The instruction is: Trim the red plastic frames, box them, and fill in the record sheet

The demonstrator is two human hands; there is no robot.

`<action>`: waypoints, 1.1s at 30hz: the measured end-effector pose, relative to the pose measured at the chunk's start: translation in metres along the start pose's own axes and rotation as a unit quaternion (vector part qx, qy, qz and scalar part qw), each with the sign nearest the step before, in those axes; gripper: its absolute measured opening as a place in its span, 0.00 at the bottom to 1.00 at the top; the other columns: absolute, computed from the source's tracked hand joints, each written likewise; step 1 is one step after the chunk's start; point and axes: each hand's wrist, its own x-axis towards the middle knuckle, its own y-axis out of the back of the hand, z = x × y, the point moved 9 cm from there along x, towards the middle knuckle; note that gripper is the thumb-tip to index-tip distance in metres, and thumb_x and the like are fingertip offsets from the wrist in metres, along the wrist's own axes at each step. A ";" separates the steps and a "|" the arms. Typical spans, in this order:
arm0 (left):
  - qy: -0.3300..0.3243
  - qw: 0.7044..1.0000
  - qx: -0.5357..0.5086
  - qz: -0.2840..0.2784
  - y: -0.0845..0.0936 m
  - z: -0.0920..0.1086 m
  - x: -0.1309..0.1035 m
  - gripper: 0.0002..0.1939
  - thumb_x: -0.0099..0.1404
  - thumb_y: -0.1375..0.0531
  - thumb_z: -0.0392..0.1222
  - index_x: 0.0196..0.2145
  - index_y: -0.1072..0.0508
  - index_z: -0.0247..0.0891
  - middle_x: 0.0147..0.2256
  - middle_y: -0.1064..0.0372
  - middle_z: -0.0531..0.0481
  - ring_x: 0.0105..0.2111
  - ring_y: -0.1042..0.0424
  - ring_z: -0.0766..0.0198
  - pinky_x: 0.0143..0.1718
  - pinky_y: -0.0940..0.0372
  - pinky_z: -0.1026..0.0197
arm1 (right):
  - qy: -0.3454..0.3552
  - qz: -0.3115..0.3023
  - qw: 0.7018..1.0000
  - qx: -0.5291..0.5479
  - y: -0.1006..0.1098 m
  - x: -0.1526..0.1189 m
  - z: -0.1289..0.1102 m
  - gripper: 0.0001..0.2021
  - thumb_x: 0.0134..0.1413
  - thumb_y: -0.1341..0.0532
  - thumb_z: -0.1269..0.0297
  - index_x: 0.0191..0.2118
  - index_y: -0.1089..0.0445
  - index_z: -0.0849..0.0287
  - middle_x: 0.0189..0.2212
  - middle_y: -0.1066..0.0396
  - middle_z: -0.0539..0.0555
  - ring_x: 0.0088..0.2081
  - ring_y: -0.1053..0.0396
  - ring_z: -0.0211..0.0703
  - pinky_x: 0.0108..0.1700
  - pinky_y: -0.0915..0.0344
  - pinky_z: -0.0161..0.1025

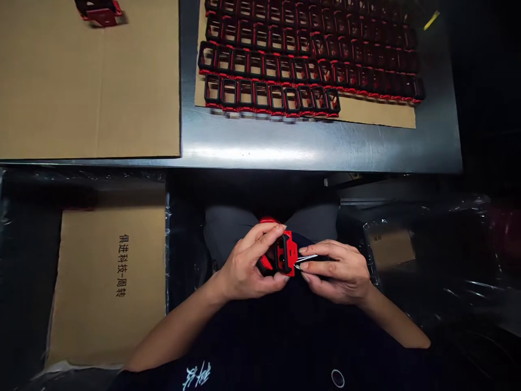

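Note:
Above my lap, my left hand [248,269] is closed around a red and black plastic frame [292,251], fingers along its top edge and thumb at the bottom. The frame's red face, with small holes in it, points to the right. My right hand [340,271] pinches a pair of slim silver tweezers [306,258]; their tips are at the right edge of the red face. Whether the tips press on the frame or only lie beside it, I cannot tell. Part of the frame is hidden behind my left fingers.
Across the metal table [285,146], rows of similar red and black frames [262,95] stand on a cardboard sheet [378,111]. Another cardboard sheet [89,98] carries one piece [101,16]. A yellow strip [431,20] lies far right. Lower left is printed cardboard [89,304]; clear plastic [459,271] lies right.

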 end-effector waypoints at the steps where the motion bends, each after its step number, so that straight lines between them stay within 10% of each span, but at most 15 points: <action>1: -0.002 1.000 0.003 -0.003 -0.001 0.000 0.000 0.43 0.58 0.33 0.39 0.69 0.44 0.40 0.53 0.33 0.35 0.49 0.26 0.49 0.46 0.25 0.48 | 0.005 -0.004 1.000 -0.004 -0.001 0.001 0.000 0.06 0.55 0.33 0.73 0.38 0.22 0.58 0.37 0.21 0.58 0.34 0.21 0.42 0.35 0.23 0.36; 33: 0.049 0.998 0.045 -0.011 0.004 -0.006 -0.011 0.42 0.61 0.32 0.42 0.68 0.44 0.43 0.53 0.32 0.35 0.45 0.25 0.54 0.35 0.23 0.58 | 0.046 -0.112 0.993 -0.009 -0.015 0.004 -0.012 0.10 0.62 0.37 0.72 0.49 0.25 0.59 0.40 0.20 0.57 0.38 0.21 0.42 0.39 0.22 0.37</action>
